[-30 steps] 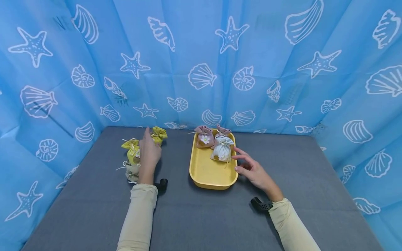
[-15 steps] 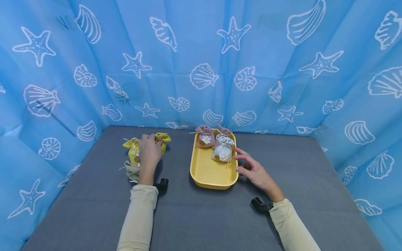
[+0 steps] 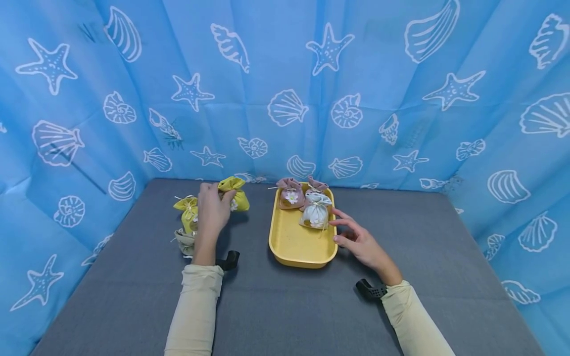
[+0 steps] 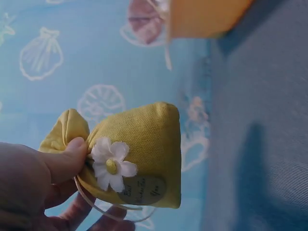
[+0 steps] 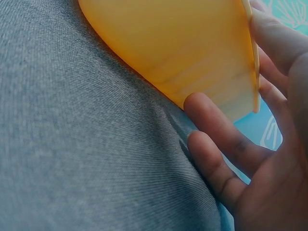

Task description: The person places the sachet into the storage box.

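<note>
My left hand [image 3: 213, 207] pinches the gathered neck of a yellow drawstring pouch [image 3: 241, 200], seen at the left of the head view. Up close in the left wrist view, the pouch [image 4: 149, 139] lies sideways above the table, with a white flower [image 4: 113, 163], a cord and a dark lettered oval label. Beside that hand sit a second yellow pouch [image 3: 189, 213] and a grey-green pouch [image 3: 184, 242], both partly covered by it. My right hand [image 3: 362, 247] rests at the right rim of a yellow tray [image 3: 303, 249], its fingers loosely extended against the wall [image 5: 183, 53].
Toward the far end of the tray stand two pink pouches, one with a white flower [image 3: 291, 197] and one behind [image 3: 317, 184] a pale grey-white pouch [image 3: 315, 213]. A blue shell-print curtain [image 3: 285, 138] borders the grey cloth-covered table [image 3: 276, 311].
The left hand has taken hold of the rear yellow pouch and raised it, shifting it slightly right and turning its flower into sight. The right hand and the tray stay where they were.
</note>
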`<control>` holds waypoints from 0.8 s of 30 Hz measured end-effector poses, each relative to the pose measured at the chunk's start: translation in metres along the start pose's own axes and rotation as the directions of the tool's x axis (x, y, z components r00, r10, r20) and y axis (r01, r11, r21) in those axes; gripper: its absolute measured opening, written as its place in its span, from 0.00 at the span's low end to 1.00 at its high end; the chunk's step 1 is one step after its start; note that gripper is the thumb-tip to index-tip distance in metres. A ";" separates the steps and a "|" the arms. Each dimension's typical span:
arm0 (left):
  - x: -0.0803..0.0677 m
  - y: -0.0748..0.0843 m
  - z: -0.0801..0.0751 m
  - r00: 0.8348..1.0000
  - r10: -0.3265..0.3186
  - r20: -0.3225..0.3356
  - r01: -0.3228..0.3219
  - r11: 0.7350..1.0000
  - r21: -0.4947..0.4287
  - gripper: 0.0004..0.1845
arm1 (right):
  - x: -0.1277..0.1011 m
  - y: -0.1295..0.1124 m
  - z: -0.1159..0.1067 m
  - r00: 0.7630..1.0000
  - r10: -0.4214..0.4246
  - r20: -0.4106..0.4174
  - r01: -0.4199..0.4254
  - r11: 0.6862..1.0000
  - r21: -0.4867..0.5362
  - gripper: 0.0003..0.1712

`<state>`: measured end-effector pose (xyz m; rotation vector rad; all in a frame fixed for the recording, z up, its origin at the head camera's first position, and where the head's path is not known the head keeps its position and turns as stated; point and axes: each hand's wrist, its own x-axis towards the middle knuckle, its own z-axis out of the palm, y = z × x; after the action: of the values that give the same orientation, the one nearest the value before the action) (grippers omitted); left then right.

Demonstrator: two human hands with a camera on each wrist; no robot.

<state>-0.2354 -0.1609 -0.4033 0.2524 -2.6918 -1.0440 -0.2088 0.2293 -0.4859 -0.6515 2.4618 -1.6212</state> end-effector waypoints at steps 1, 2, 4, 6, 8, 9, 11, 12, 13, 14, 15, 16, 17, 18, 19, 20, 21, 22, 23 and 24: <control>-0.001 0.003 -0.002 1.000 0.005 -0.002 -0.005 1.000 -0.018 0.25 | 0.000 0.000 0.000 1.000 0.000 0.002 0.000 1.000 -0.001 0.22; -0.003 0.005 -0.005 1.000 0.006 0.004 -0.006 0.999 -0.033 0.24 | 0.000 0.000 0.000 1.000 -0.002 0.004 0.002 1.000 -0.003 0.22; -0.005 0.011 -0.009 1.000 0.004 0.022 -0.003 0.999 -0.044 0.22 | 0.001 0.000 0.000 1.000 -0.003 0.003 0.003 1.000 -0.002 0.22; -0.006 0.018 -0.013 0.999 0.000 0.051 0.003 0.999 -0.044 0.21 | 0.001 -0.001 0.000 1.000 0.000 0.000 0.000 1.000 0.004 0.22; -0.008 0.025 -0.016 0.996 -0.013 0.085 0.018 0.998 -0.052 0.21 | 0.001 -0.002 0.000 1.000 -0.001 -0.005 0.001 1.000 0.005 0.22; -0.008 0.028 -0.017 0.995 -0.014 0.096 0.019 0.998 -0.051 0.22 | 0.001 -0.002 0.000 1.000 -0.002 -0.008 0.002 1.000 0.005 0.22; -0.010 0.035 -0.018 0.994 -0.012 0.112 0.019 0.998 -0.058 0.23 | 0.000 -0.002 0.000 1.000 -0.003 -0.009 0.003 1.000 0.005 0.22; -0.011 0.039 -0.017 0.993 -0.008 0.115 0.015 0.998 -0.063 0.24 | 0.000 -0.002 0.000 1.000 -0.005 -0.008 0.005 1.000 0.003 0.22; -0.011 0.042 -0.017 0.994 0.001 0.112 0.007 0.998 -0.065 0.24 | 0.000 -0.001 0.000 1.000 -0.007 -0.007 0.007 1.000 0.003 0.22; -0.012 0.045 -0.016 0.994 0.013 0.106 -0.006 0.998 -0.064 0.24 | 0.000 -0.001 0.000 1.000 -0.008 -0.005 0.008 1.000 0.005 0.22; -0.013 0.048 -0.015 0.995 0.028 0.100 -0.022 0.998 -0.064 0.24 | 0.000 0.000 0.000 1.000 -0.012 -0.004 0.012 1.000 0.007 0.22; -0.014 0.051 -0.014 0.995 0.046 0.093 -0.040 0.997 -0.067 0.22 | 0.000 0.001 0.000 1.000 -0.013 -0.002 0.013 1.000 0.008 0.22; -0.014 0.054 -0.013 0.994 0.068 0.086 -0.062 0.996 -0.067 0.21 | 0.000 0.001 0.000 1.000 -0.013 -0.001 0.013 1.000 0.010 0.22; -0.015 0.057 -0.013 0.993 0.088 0.082 -0.082 0.994 -0.067 0.20 | 0.000 0.001 0.000 1.000 -0.014 -0.001 0.014 1.000 0.011 0.22; -0.015 0.060 -0.012 0.991 0.108 0.081 -0.103 0.993 -0.064 0.19 | 0.000 0.001 0.000 1.000 -0.013 -0.002 0.013 1.000 0.013 0.22; -0.016 0.064 -0.011 0.988 0.129 0.082 -0.124 0.990 -0.060 0.18 | 0.000 0.001 0.000 1.000 -0.012 -0.002 0.012 1.000 0.015 0.22; -0.016 0.067 -0.010 0.986 0.145 0.085 -0.141 0.988 -0.056 0.18 | 0.000 0.001 0.000 1.000 -0.010 -0.001 0.010 1.000 0.015 0.21; -0.016 0.071 -0.009 0.983 0.158 0.089 -0.154 0.987 -0.052 0.17 | 0.000 0.001 0.000 1.000 -0.008 0.001 0.008 1.000 0.015 0.21; -0.015 0.074 -0.008 0.980 0.172 0.097 -0.168 0.985 -0.046 0.17 | 0.000 0.001 0.000 1.000 -0.007 0.002 0.007 1.000 0.015 0.21; -0.015 0.077 -0.006 0.977 0.183 0.105 -0.180 0.983 -0.042 0.16 | 0.000 0.001 0.000 1.000 -0.006 0.003 0.006 1.000 0.015 0.21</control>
<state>-0.2250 -0.1048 -0.3486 -0.0577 -2.7279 -1.0733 -0.2089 0.2302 -0.4868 -0.6597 2.4448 -1.6381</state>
